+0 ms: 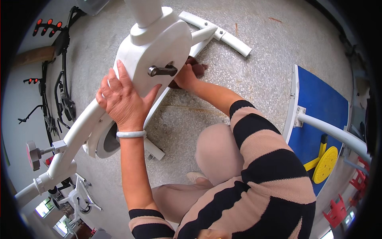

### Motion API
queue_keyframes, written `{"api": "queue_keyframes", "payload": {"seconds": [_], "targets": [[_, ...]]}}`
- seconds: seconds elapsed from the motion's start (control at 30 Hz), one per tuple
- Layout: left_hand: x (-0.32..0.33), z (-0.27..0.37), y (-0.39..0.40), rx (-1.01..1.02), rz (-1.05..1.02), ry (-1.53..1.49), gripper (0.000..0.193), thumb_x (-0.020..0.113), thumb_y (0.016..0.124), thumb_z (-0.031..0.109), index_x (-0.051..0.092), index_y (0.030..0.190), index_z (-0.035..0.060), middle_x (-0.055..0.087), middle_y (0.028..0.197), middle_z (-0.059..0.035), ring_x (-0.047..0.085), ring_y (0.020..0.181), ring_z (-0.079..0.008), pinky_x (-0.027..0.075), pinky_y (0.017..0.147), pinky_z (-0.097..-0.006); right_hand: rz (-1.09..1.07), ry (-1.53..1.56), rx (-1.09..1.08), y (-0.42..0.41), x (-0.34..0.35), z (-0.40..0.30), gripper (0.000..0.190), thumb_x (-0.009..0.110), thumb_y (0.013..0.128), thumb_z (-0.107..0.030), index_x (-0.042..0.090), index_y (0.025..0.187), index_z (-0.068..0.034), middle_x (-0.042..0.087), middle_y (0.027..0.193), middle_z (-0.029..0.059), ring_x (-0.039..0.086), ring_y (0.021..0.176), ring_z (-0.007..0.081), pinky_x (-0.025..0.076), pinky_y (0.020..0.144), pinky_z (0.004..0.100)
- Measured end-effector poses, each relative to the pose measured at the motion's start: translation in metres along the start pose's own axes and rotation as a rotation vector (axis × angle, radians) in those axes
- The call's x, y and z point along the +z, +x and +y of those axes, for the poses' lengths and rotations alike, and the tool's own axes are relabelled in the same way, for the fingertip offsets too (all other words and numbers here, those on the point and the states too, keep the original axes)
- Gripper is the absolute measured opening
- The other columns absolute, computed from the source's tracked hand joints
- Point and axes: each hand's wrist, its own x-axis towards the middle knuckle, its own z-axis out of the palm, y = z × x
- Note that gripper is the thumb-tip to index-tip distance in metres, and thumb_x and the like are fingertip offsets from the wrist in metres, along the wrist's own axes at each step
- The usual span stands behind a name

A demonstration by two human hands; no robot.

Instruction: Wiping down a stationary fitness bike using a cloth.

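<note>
A white exercise bike [176, 38] fills the upper left, its rounded housing bearing a dark crank arm [162, 70]. My left hand [126, 97], with a pale bangle at the wrist, lies with spread fingers on the side of the housing. Beneath the housing's lower right edge, my right hand [186, 76] grips a dark brown cloth [198, 67] against the bike; its fingertips are partly hidden. Behind that hand, the lower frame runs to a white floor stabilizer bar [235, 43]. An adjustment knob [33, 155] sticks out from the frame at the left.
A blue panel [322, 95] with a white pole and a yellow disc [326, 165] stands to the right. Black fitness frames [64, 44] line the left wall. Another white exercise bike [78, 198] is at lower left, and red plastic stools [335, 210] are at lower right.
</note>
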Motion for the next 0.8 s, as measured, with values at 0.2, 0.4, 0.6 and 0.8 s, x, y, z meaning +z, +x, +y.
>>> {"api": "queue_keyframes", "payload": {"seconds": [0.2, 0.4, 0.6, 0.8], "targets": [[0.008, 0.004, 0.0, -0.017, 0.005, 0.005, 0.111, 0.068, 0.071, 0.08, 0.037, 0.155, 0.0144, 0.05, 0.138, -0.0115, 0.041, 0.135, -0.0298, 0.02, 0.114, -0.0504, -0.018, 0.04, -0.229, -0.031, 0.053, -0.052, 0.039, 0.05, 0.095, -0.02, 0.061, 0.129, -0.007, 0.057, 0.138, 0.0159, 0.054, 0.127, 0.0329, 0.048, 0.095, 0.0543], [0.009, 0.021, 0.01, 0.001, 0.047, -0.035, 0.112, 0.073, 0.067, 0.076, 0.037, 0.154, 0.0144, 0.046, 0.14, -0.0093, 0.041, 0.133, -0.0309, 0.022, 0.115, -0.0492, -0.01, 0.023, -0.214, -0.001, 0.019, 0.024, 0.033, 0.049, 0.095, -0.015, 0.065, 0.121, -0.006, 0.063, 0.128, 0.0165, 0.062, 0.117, 0.0331, 0.052, 0.092, 0.0495], [0.002, -0.012, -0.007, -0.041, 0.001, 0.021, 0.112, 0.077, 0.066, 0.073, 0.037, 0.154, 0.0167, 0.046, 0.14, -0.0088, 0.04, 0.134, -0.0307, 0.023, 0.115, -0.0491, 0.006, 0.013, -0.027, 0.02, -0.068, 0.032, 0.029, 0.054, 0.092, -0.011, 0.067, 0.118, -0.011, 0.065, 0.121, 0.0117, 0.063, 0.109, 0.0341, 0.054, 0.095, 0.0452], [0.006, 0.014, 0.007, -0.012, 0.038, 0.016, 0.108, 0.071, 0.07, 0.077, 0.039, 0.153, 0.0149, 0.05, 0.139, -0.0092, 0.043, 0.132, -0.0305, 0.024, 0.113, -0.0497, 0.188, -0.112, -0.024, 0.007, -0.104, 0.132, 0.026, 0.054, 0.092, -0.01, 0.065, 0.115, -0.011, 0.059, 0.132, 0.0076, 0.056, 0.117, 0.0346, 0.051, 0.1, 0.0418]]}}
